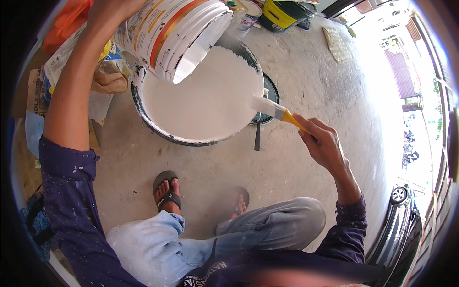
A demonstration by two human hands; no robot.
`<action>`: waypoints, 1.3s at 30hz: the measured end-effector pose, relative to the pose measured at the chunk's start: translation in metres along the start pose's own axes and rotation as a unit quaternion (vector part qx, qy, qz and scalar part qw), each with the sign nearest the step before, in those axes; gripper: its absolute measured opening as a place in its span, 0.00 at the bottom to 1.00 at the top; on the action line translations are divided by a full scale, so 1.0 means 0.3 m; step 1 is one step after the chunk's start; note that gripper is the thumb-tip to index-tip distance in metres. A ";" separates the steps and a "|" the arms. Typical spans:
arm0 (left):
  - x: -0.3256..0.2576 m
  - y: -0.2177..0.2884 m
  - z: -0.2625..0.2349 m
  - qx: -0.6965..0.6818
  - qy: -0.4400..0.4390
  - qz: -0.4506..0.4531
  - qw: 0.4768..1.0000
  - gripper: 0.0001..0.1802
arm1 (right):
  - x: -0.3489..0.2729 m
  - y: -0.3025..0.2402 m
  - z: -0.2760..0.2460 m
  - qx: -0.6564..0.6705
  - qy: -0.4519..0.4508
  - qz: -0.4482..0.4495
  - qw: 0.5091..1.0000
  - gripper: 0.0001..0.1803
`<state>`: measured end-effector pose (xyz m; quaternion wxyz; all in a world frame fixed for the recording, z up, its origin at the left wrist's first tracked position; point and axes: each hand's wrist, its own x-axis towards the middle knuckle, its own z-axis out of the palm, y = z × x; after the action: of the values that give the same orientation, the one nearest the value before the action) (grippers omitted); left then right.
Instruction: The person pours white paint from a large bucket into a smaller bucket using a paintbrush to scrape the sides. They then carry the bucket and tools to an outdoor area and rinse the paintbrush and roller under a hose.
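Note:
My left hand (117, 5) is at the top edge, partly out of view, closed on the base end of a white paint bucket (165, 33) with orange and red bands. The bucket is tilted, its mouth over a wide round tub (191, 142) with a dark outer wall. Whitish paint (196, 98) fills much of the tub, and white paint also coats the bucket's inside. In my right hand (322, 138) is a paintbrush (290, 119) with a yellow handle. Its pale, blurred bristles are at the tub's right rim.
A dark green lid (272, 91) lies right of the tub, beside a dark-handled tool (258, 136). Behind stand a white can (246, 21) and a black-and-yellow bucket (282, 16). Plastic bags (112, 62) crowd the left. My sandalled foot (167, 191) is near the tub.

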<state>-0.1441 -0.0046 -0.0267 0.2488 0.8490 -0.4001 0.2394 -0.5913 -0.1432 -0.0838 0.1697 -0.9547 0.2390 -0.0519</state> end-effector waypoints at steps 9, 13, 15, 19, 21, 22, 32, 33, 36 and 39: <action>-0.011 0.034 -0.029 -0.043 -0.036 -0.024 0.998 0.27 | 0.031 -0.052 -0.037 -0.019 0.078 -0.026 0.996 0.23; 0.024 -0.030 0.007 -0.052 -0.100 -0.076 0.991 0.29 | 0.056 -0.027 0.046 -0.090 0.083 -0.074 0.990 0.23; 0.058 -0.096 0.044 -0.069 -0.095 -0.065 0.991 0.35 | 0.034 -0.020 0.050 -0.095 0.091 -0.057 0.990 0.14; 0.097 -0.228 0.100 -0.090 -0.097 -0.033 0.991 0.36 | -0.010 -0.009 -0.029 -0.137 0.074 -0.062 0.986 0.13; 0.108 -0.250 0.116 -0.117 -0.120 -0.049 0.985 0.39 | -0.011 -0.001 -0.083 -0.178 0.059 -0.060 0.980 0.13; 0.111 -0.252 0.117 -0.139 -0.129 -0.049 0.981 0.43 | -0.013 0.000 -0.110 -0.181 0.069 -0.064 0.979 0.13; 0.086 -0.177 0.042 -0.245 -0.158 -0.126 0.948 0.40 | 0.192 -0.053 -0.113 -0.050 0.144 -0.164 0.975 0.19; 0.088 -0.176 0.035 -0.260 -0.175 -0.166 0.935 0.38 | 0.239 -0.069 -0.095 -0.046 0.136 -0.174 0.974 0.18; 0.097 -0.171 0.026 -0.302 -0.204 -0.237 0.901 0.35 | 0.446 -0.164 0.002 -0.004 0.218 -0.264 0.940 0.13; 0.094 -0.162 0.028 -0.313 -0.190 -0.253 0.895 0.33 | 0.668 -0.306 0.075 -0.106 0.227 -0.292 0.923 0.14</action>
<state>-0.0875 0.0015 -0.0272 0.4729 0.8291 -0.2657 -0.1352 -0.3705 -0.1554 -0.0692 -0.0134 -0.9572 -0.0142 -0.2887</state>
